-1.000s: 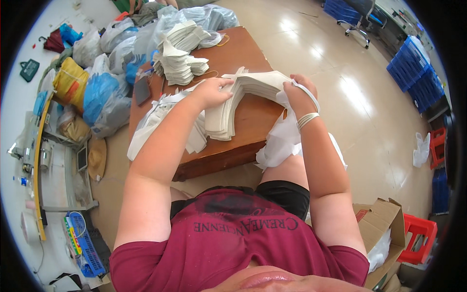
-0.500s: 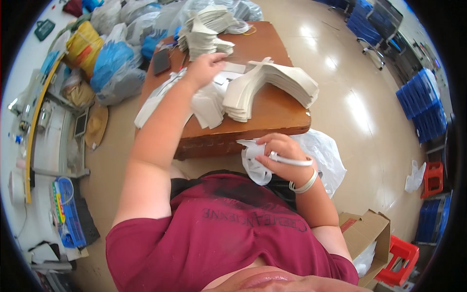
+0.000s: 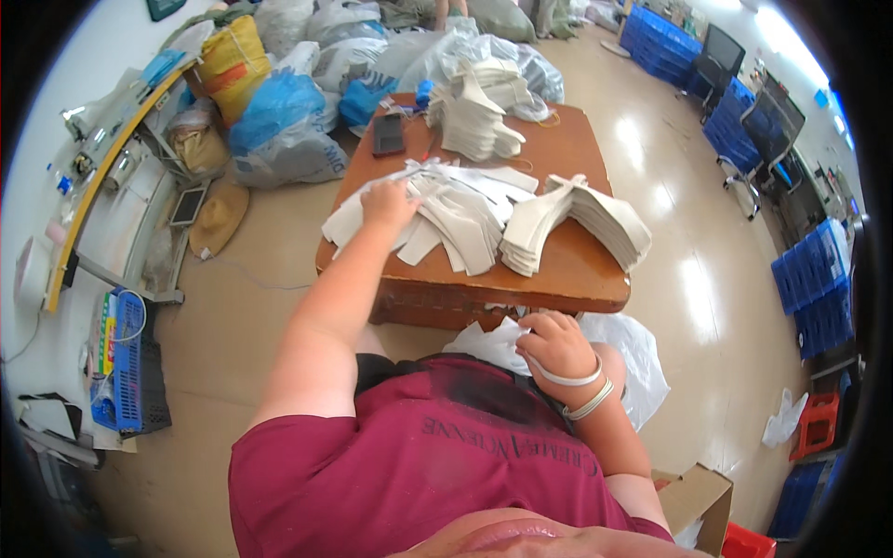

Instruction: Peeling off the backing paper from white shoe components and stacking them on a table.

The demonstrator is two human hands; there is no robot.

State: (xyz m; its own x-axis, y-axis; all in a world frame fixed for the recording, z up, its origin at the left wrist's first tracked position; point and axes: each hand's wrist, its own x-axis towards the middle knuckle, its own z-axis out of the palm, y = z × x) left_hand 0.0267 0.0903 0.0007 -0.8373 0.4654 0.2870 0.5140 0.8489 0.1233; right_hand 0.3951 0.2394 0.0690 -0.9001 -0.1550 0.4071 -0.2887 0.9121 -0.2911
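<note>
Left hand onto white pieces

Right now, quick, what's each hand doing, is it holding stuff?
Left hand: on the fanned-out pale pieces; can't tell if it grips any.
Right hand: curled, at the crumpled white material; can't tell if it holds that.

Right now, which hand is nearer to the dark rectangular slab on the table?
Left. The left hand is at the fanned pale pieces, just this side of the slab; the right hand is farther off, in front of the table.
</note>
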